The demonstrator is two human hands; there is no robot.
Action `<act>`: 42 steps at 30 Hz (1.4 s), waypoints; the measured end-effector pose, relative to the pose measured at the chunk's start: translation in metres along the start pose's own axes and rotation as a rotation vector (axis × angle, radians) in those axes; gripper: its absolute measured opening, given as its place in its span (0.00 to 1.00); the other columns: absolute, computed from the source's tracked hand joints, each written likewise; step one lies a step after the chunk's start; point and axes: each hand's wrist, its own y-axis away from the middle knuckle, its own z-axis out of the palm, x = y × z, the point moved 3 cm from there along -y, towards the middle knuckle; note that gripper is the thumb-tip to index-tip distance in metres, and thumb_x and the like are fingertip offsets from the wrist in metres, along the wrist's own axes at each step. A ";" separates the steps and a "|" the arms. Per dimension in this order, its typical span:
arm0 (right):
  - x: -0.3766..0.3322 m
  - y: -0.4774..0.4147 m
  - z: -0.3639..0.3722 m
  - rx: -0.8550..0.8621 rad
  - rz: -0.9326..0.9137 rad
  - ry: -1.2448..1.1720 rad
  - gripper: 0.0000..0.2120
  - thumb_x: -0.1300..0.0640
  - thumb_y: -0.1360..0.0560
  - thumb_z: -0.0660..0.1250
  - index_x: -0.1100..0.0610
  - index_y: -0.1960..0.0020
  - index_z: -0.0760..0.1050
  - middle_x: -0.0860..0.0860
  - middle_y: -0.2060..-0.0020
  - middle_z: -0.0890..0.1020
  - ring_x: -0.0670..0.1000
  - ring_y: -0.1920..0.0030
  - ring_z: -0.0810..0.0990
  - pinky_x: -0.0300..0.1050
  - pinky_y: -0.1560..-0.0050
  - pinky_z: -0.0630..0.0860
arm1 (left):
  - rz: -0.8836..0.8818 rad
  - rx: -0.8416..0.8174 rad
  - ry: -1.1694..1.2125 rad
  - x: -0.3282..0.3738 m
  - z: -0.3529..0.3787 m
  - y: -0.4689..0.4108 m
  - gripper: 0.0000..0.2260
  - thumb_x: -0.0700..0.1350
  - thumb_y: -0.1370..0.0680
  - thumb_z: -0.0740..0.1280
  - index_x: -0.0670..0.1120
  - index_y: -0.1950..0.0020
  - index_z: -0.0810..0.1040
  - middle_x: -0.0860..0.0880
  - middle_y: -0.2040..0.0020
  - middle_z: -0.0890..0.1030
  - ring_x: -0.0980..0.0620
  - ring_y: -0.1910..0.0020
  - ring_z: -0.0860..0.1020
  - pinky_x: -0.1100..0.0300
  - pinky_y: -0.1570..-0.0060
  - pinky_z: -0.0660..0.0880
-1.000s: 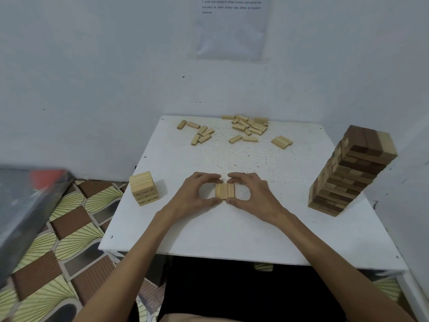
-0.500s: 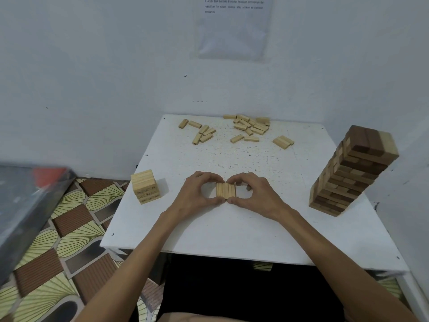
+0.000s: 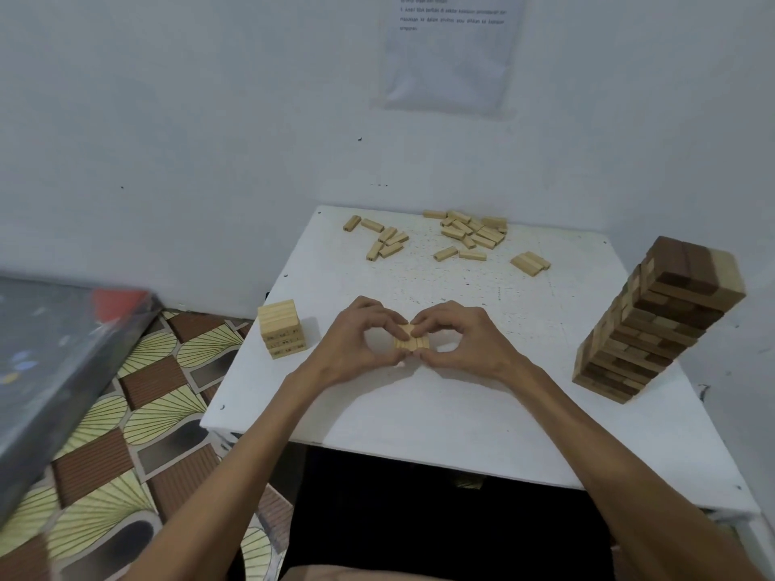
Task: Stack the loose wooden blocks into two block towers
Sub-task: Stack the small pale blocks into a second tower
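A row of three pale wooden blocks (image 3: 412,342) sits at the middle of the white table (image 3: 461,413), lifted slightly off the surface. My left hand (image 3: 356,345) pinches its left side between thumb and fingers. My right hand (image 3: 461,341) pinches its right side the same way. A short pale block stack (image 3: 280,329) stands at the table's left edge. A tall tower of dark and pale blocks (image 3: 658,320) stands at the right. Several loose pale blocks (image 3: 469,234) lie scattered along the far edge.
A white wall rises behind the table, with a printed sheet (image 3: 453,52) taped on it. Another wall is close on the right. A grey box edge (image 3: 54,354) juts in at the left over a patterned floor (image 3: 138,413).
Both hands have closed tighter on the three-block row, and its near edge now looks raised from the table. The view has shifted slightly.
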 end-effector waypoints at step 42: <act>-0.077 -0.130 0.118 -0.301 -0.159 0.026 0.22 0.51 0.29 0.79 0.44 0.38 0.76 0.38 0.44 0.81 0.44 0.43 0.76 0.27 0.51 0.66 | -0.332 0.311 -0.121 -0.041 -0.149 0.079 0.26 0.54 0.31 0.80 0.59 0.35 0.75 0.64 0.43 0.84 0.55 0.34 0.77 0.43 0.34 0.72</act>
